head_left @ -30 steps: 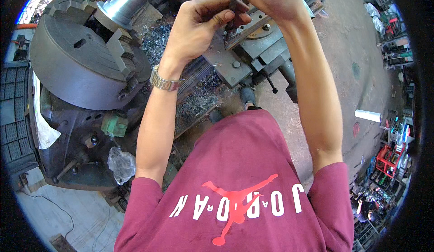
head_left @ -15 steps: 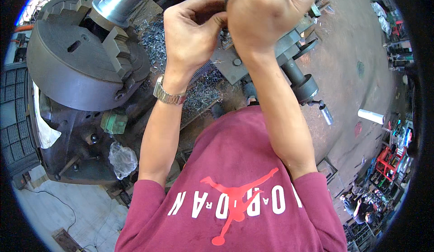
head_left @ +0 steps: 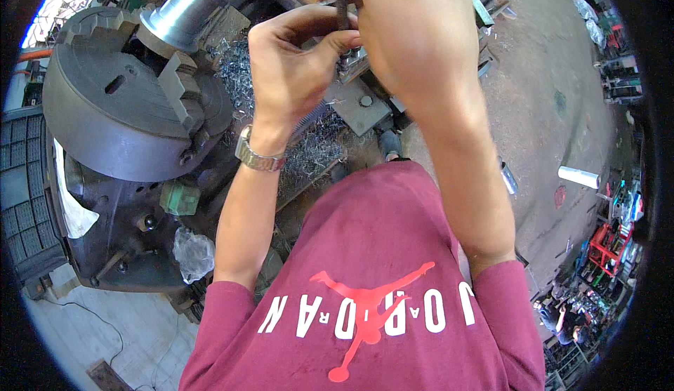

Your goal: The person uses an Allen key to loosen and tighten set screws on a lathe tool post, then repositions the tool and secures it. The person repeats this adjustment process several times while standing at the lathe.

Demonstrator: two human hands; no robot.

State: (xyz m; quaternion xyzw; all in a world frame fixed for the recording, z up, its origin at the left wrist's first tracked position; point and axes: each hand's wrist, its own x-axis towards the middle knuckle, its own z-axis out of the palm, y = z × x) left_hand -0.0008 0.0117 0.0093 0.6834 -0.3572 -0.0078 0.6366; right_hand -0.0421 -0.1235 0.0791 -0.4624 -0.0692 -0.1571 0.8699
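My left hand (head_left: 291, 61), with a metal watch (head_left: 258, 151) on the wrist, is closed, thumb and fingers pinching a thin dark rod (head_left: 342, 1) that stands near the top edge. Just right of it is my right hand (head_left: 414, 19), smeared by motion and partly cut off; its fingers are mostly hidden. Blurred fingertips show beyond the rod, but whose grip they belong to is unclear. Under the hands lies a metal block with a bolt (head_left: 366, 101), part of the lathe's tool carriage.
Left of my hands sits a large lathe chuck (head_left: 126, 110) with stepped jaws and a shiny flanged cylinder (head_left: 186, 15). Metal shavings (head_left: 312, 149) cover the bed. A green box (head_left: 180, 198) and a clear plastic bag (head_left: 193, 254) lie nearer. A white roll (head_left: 579, 177) rests on the floor.
My right hand and forearm have shifted up and a little right, the hand lifting and turning. More of the dark rod shows between the hands. My left hand keeps its pinch, nearly in place.
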